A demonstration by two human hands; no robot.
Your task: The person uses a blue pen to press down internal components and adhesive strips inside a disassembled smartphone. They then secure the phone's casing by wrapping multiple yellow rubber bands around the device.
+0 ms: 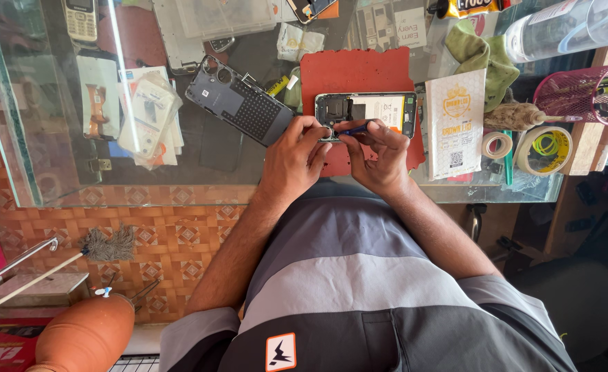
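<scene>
The mat (pixel 359 72) under the opened phone (pixel 366 110) is red. The loose back cover (pixel 238 103) is dark grey (with a dotted grid), and the cloth (pixel 483 55) is olive green.

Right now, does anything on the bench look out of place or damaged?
Nothing looks damaged. The opened phone lies square on the red mat under both hands; its removed back cover lies askew on the glass, off the mat, beside the left hand.

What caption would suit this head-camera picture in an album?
Two hands at an opened phone on a red mat: right hand holding a blue tool, left hand steadying the phone.
</scene>
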